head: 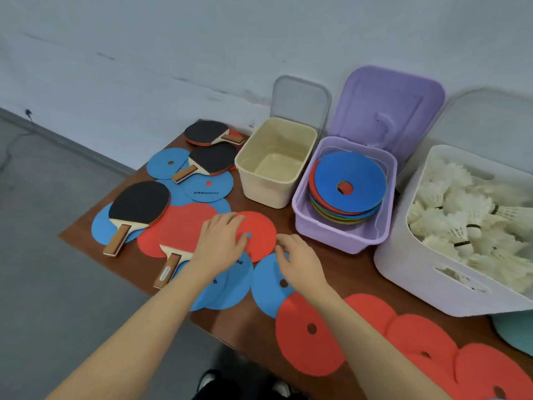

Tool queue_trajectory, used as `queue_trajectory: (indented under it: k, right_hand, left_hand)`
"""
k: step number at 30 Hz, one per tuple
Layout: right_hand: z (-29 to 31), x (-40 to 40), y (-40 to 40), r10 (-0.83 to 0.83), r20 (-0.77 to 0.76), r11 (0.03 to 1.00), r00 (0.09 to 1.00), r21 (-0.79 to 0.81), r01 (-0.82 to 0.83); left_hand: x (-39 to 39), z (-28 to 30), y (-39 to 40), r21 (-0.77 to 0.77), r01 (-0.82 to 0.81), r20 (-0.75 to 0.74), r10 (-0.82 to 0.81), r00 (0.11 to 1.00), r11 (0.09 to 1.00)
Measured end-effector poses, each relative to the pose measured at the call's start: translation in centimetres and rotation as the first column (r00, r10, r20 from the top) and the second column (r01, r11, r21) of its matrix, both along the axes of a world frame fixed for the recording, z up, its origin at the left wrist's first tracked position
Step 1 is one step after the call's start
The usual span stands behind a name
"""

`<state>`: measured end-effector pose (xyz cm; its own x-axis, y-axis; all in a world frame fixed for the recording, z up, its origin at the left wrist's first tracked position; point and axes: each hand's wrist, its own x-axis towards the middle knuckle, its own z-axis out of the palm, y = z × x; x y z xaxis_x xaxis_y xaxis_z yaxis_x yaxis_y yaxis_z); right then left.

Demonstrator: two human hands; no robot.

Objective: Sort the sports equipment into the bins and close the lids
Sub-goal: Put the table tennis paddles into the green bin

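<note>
Flat red round marker disc [258, 236]: on brown tabletop [326, 267], beside open lilac plastic bin [340, 235] of stacked discs. Left hand [220, 241] presses it, grip apart; right hand [300, 264] fingers relaxed, likely lifting edge.

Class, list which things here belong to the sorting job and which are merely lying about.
Job:
flat discs
paddles
shuttlecocks
cream bin
purple bin
white bin
left hand
right hand

Lying about:
teal object
shoes
</note>
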<state>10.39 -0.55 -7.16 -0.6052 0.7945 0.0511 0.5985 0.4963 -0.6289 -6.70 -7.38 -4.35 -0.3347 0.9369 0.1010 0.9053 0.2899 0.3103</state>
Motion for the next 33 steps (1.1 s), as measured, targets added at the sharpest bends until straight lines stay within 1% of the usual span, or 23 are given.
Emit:
queue_trajectory:
  k: [3, 6, 10, 11, 13, 15, 17, 18, 21, 24, 27, 30, 33]
  right_hand:
    - [-0.7, -2.9, 0.2, 0.031, 0.012, 0.999, 0.999, 0.01, -0.031]
    - [-1.9, -5.8, -0.4, 0.016, 0.007, 1.0, 1.0, 0.011, -0.016]
    - [-3.9, -11.3, -2.1, -0.002, 0.086, 0.999, 0.996, 0.039, -0.001]
    - [-4.3, -13.0, -2.6, -0.012, 0.099, 0.998, 0.995, 0.058, 0.006]
    - [-4.9, -16.3, -3.5, -0.082, 0.117, 0.994, 0.99, 0.077, 0.073]
    - [-5.1, -19.3, -4.5, -0.158, 0.236, 0.987, 0.959, 0.066, 0.146]
    - [-5.1, -21.8, -5.4, -0.198, 0.402, 0.978, 0.894, 0.014, 0.21]
    - [-5.3, -22.8, -5.9, -0.207, 0.447, 0.97, 0.87, -0.025, 0.243]
    - [-5.6, -25.0, -7.4, -0.256, 0.491, 0.94, 0.833, -0.075, 0.333]
    - [-6.1, -26.8, -8.2, -0.275, 0.542, 0.911, 0.794, -0.118, 0.396]
    - [-6.5, -27.7, -8.3, -0.304, 0.548, 0.896, 0.779, -0.114, 0.429]
    - [-7.2, -27.7, -8.6, -0.341, 0.532, 0.879, 0.775, -0.112, 0.464]
    - [-7.4, -27.6, -8.7, -0.372, 0.492, 0.881, 0.787, -0.081, 0.467]
  left_hand:
    - [-3.3, -0.8, -0.1, -0.025, -0.03, 0.021, 0.031, 0.999, 0.999]
    - [-7.2, -2.1, -0.4, -0.078, -0.017, 0.026, 0.019, 0.999, 0.997]
    - [-13.8, -4.4, -1.6, -0.147, -0.007, 0.035, 0.012, 0.999, 0.989]
    - [-15.7, -4.9, -1.9, -0.164, -0.001, 0.038, 0.008, 0.999, 0.986]
    - [-19.4, -5.7, -2.4, -0.211, 0.006, 0.027, 0.0, 1.0, 0.978]
    - [-22.6, -6.3, -2.7, -0.24, 0.002, 0.008, 0.0, 1.0, 0.971]
    - [-25.4, -6.8, -2.7, -0.276, -0.016, 0.001, 0.016, 1.0, 0.961]
    - [-26.7, -7.1, -2.7, -0.315, -0.026, -0.011, 0.024, 1.0, 0.949]
    - [-29.5, -8.0, -3.0, -0.429, -0.05, -0.039, 0.037, 0.999, 0.902]
    - [-30.8, -8.8, -3.7, -0.46, -0.083, 0.012, 0.099, 0.995, 0.884]
    - [-31.6, -9.2, -3.7, -0.507, -0.099, 0.05, 0.143, 0.988, 0.856]
    - [-32.0, -9.3, -3.8, -0.554, -0.06, 0.046, 0.103, 0.994, 0.83]
    - [-32.5, -9.1, -4.0, -0.478, -0.042, 0.062, 0.081, 0.995, 0.878]
